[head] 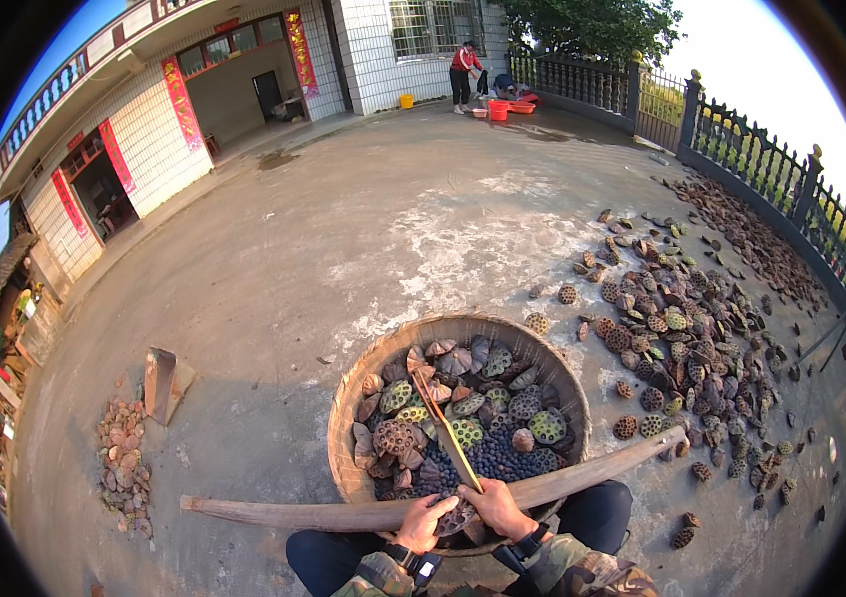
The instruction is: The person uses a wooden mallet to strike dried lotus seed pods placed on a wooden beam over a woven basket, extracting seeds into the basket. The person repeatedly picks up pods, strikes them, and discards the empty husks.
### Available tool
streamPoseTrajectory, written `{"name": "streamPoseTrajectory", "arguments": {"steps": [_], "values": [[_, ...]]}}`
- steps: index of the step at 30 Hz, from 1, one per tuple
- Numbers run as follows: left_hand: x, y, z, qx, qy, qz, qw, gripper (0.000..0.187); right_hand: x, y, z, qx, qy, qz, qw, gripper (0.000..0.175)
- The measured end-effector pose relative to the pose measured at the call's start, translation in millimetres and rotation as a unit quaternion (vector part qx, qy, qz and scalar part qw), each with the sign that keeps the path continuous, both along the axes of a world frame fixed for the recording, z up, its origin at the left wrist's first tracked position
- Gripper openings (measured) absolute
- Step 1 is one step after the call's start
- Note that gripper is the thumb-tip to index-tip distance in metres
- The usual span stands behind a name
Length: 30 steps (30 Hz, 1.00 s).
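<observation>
A round woven bamboo basket point(574, 373) stands before me, holding lotus seed pods point(397, 436) and many loose dark lotus seeds point(494, 455). Across its near side lies a long curved wooden pole point(281, 515). My left hand point(421, 522) grips a brown lotus seed pod point(455, 516) just at the pole. My right hand point(499, 509) holds the near end of a split bamboo strip point(453, 444), which looks folded or paired and points away over the basket. The right fingers also come close to the held pod; whether they grip it too I cannot tell.
A big heap of lotus pods point(692, 336) spreads on the concrete at right, with a browner pile point(751, 239) along the fence. A smaller pile point(124, 463) and a wooden scoop-like box point(163, 384) lie left. Far off, a person point(462, 74) stands near red basins point(498, 110).
</observation>
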<state>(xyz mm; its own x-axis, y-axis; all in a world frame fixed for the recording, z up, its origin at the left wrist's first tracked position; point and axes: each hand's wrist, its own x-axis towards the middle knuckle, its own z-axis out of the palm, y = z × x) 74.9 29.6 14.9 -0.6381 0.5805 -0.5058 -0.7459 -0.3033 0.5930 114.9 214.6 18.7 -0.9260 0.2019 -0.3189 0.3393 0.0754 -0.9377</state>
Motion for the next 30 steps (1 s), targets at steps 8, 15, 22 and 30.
{"name": "streamPoseTrajectory", "arguments": {"steps": [8,15,22,30], "values": [[-4.8,10.5,3.0,-0.067,0.021,0.014,0.997,0.022,6.8,17.8,26.0,0.125,0.161,0.022,0.979,0.029],[-13.9,15.7,0.8,-0.211,0.16,-0.042,0.963,0.03,1.8,22.8,22.7,0.181,0.102,0.006,0.978,0.035],[-19.5,11.4,10.3,-0.099,0.087,-0.025,0.991,0.024,-6.1,37.4,32.4,0.133,0.101,0.074,0.983,0.039],[-16.1,15.3,6.6,-0.08,0.068,-0.008,0.994,0.028,5.1,23.8,16.3,0.239,0.229,0.055,0.942,0.024]]}}
